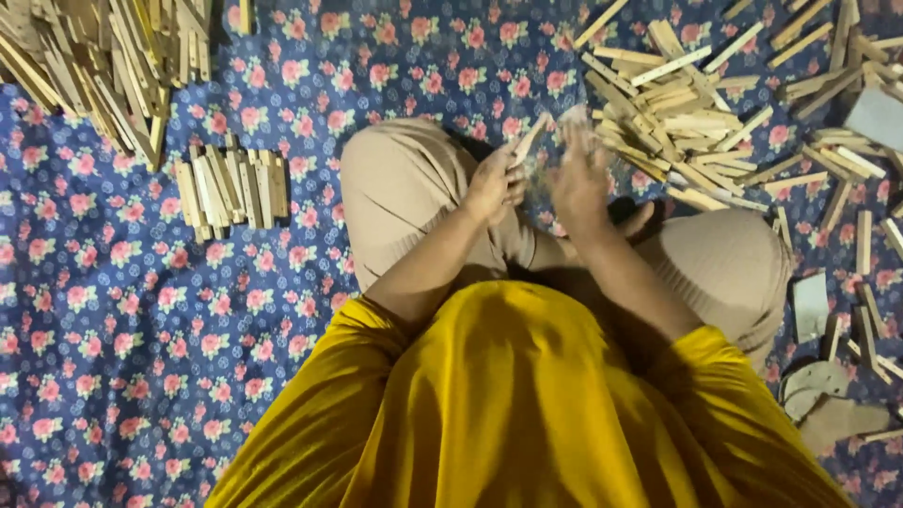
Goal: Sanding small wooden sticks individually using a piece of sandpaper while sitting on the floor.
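- Left hand (494, 183) closed round one stick (529, 139), held just above the left knee (400, 188)
- Right hand (578, 179) blurred beside it, right of that knee; grip impossible to tell
- Risk: stick slipping out under fast rubbing (motion blur suggests speed), or splinters
- Counted: one stick in hand, one neat row (230, 188) left of knee, two loose piles (677, 122), exact sticks uncountable
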